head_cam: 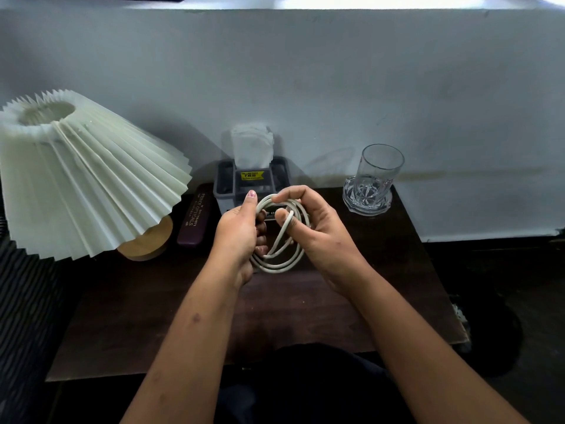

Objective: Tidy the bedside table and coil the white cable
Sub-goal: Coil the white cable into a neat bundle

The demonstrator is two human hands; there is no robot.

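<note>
The white cable (282, 264) hangs in several round loops above the middle of the dark wooden bedside table (128, 307). My left hand (240, 237) grips the left side of the coil, thumb raised. My right hand (318, 228) pinches the top of the loops, and one strand crosses its thumb and runs down through the coil. The cable's ends are hidden behind my fingers.
A lamp with a pleated white shade (82, 175) and wooden base (146, 243) stands at the left. A dark spectacle case (195, 218) lies beside it. A grey tissue holder (250, 175) sits against the wall. A clear glass on a glass coaster (371, 182) stands at the back right.
</note>
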